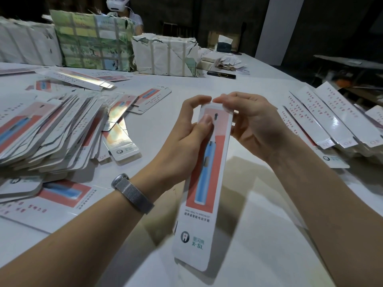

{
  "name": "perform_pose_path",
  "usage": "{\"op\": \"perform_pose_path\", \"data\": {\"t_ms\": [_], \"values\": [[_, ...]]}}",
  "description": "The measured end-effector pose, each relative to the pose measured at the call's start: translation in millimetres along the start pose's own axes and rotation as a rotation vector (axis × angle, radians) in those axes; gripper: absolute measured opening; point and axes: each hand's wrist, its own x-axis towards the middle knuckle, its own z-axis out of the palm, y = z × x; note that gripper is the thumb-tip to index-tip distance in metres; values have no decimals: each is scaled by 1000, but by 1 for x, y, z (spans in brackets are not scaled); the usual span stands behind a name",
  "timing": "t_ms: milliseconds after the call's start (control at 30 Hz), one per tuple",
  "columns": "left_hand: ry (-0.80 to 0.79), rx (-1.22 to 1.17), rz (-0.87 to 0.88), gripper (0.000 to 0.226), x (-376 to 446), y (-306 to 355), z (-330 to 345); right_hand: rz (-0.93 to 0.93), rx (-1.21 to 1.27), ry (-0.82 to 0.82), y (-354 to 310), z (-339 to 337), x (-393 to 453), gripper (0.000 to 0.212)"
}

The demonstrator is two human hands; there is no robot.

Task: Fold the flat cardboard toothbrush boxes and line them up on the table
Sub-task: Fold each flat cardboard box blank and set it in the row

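A long toothbrush box [204,183] is held up over the white surface [259,235], and everything else lies around it. To the left of the box a sprawling heap of flat boxes [51,137] fans out — some face up, some showing a shiny inside. To the right of the box a row of folded boxes [323,121] lies side by side. Beyond the box stand paper-wrapped bundles [163,55] tied with straps, with a dark phone [221,75] just beside them and another person wearing a white headset behind. Nothing stands between the camera and the box.

The left hand [186,131] grips the box's upper part — thumb pressed on the printed face, fingers [196,99] curled over the top edge. The right hand [252,123] pinches the same top end, its fingers bent round the box's right edge. The box hangs down from both hands toward the camera. A metal mesh watch [132,192] sits on the left wrist.
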Motion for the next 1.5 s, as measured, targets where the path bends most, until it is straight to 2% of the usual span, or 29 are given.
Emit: {"op": "perform_pose_path", "data": {"t_ms": [267, 433, 533, 667, 733, 800, 867, 967, 1033, 1133, 1200, 1300, 1367, 1500], "values": [[86, -26, -56, 8, 2, 0, -1, -42, -76, 65, 4, 15, -2, 35], [135, -4, -34, 9, 5, 1, -6, -102, -103, 41, 8, 20, -4, 31], [173, 22, -27, 6, 8, 1, -6, -40, -57, 6, 10, 20, -3, 34], [288, 1, -68, 14, 12, 2, -4, 33, 55, 72, 12, 19, 0, 44], [355, -63, -99, 19, 13, 3, -7, -58, -226, 70, 10, 18, -2, 40], [388, -165, -103, 21, 14, 5, -9, -157, -717, -20, 9, 18, -3, 57], [371, -228, -129, 22, 14, 6, -11, -195, -1039, -88, 13, 16, -1, 77], [263, -239, -161, 30, 15, 3, -10, -196, -1114, -15, 9, 4, 3, 81], [236, -115, -129, 36, 15, 1, -8, -154, -1169, 133, -2, -16, 8, 77], [232, -23, -100, 31, 14, -3, -5, 45, -1334, 418, -17, -61, 9, 64], [235, -5, -117, 25, 13, -4, -6, 233, -1409, 516, -16, -86, 7, 46], [235, 27, -140, 21, 12, -5, -7, 396, -1543, 518, -2, -103, 8, 25], [230, 40, -148, 21, 12, -5, -9, 397, -1590, 527, 2, -106, 10, 28], [212, 109, -156, 23, 11, -7, -12, 275, -1437, 538, 6, -99, 13, 40]]}}
